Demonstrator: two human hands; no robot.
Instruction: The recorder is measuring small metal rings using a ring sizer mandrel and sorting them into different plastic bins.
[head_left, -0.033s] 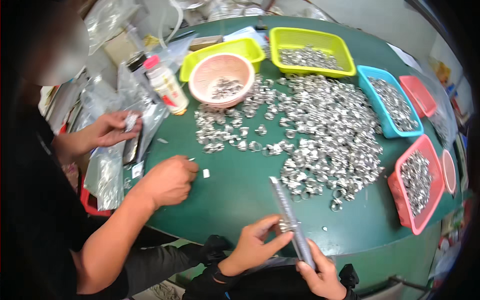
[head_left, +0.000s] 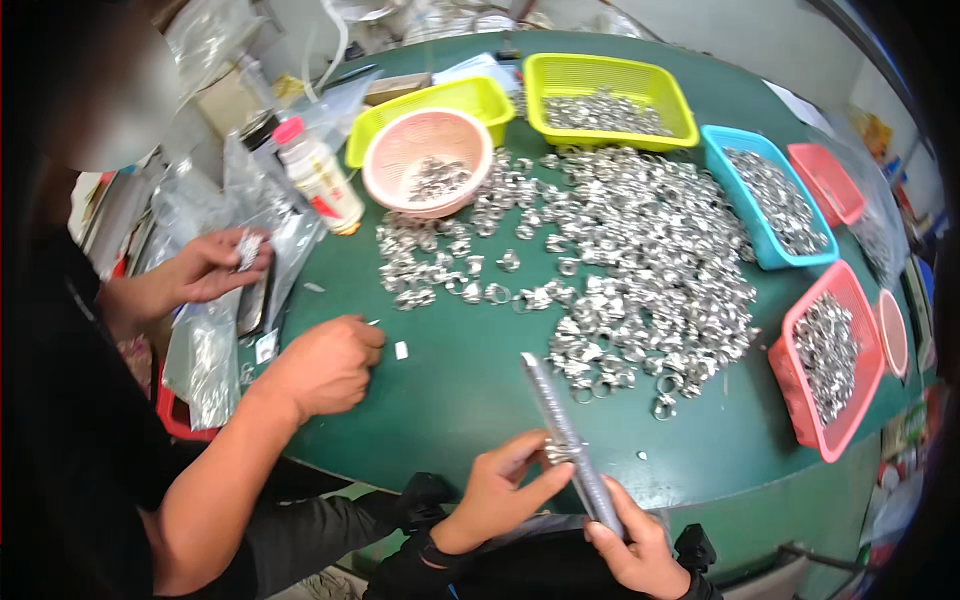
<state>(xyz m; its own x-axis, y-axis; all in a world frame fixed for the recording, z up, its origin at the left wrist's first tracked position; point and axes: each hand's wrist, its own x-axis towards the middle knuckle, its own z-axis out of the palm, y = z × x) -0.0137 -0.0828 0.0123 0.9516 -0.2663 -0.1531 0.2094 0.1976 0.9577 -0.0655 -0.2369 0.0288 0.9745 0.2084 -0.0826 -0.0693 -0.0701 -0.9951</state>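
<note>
My right hand is closed round the lower end of a ring mandrel, a tapered metal rod with fine marks along it. The rod slants up and to the left, over the near edge of the green table. A silver ring sits around the rod partway along, and the thumb and fingers of my left hand pinch it. Beyond the rod's tip spreads a large heap of silver rings; a few loose ones lie at its near edge.
A co-worker's hands are at the left, one holding a silvery bundle. Baskets, yellow, blue, pink and round pink, ring the heap. A bottle and plastic bags stand left.
The whole scene has shifted slightly left in my view. Both my hands keep the same hold on the ring and the mandrel.
</note>
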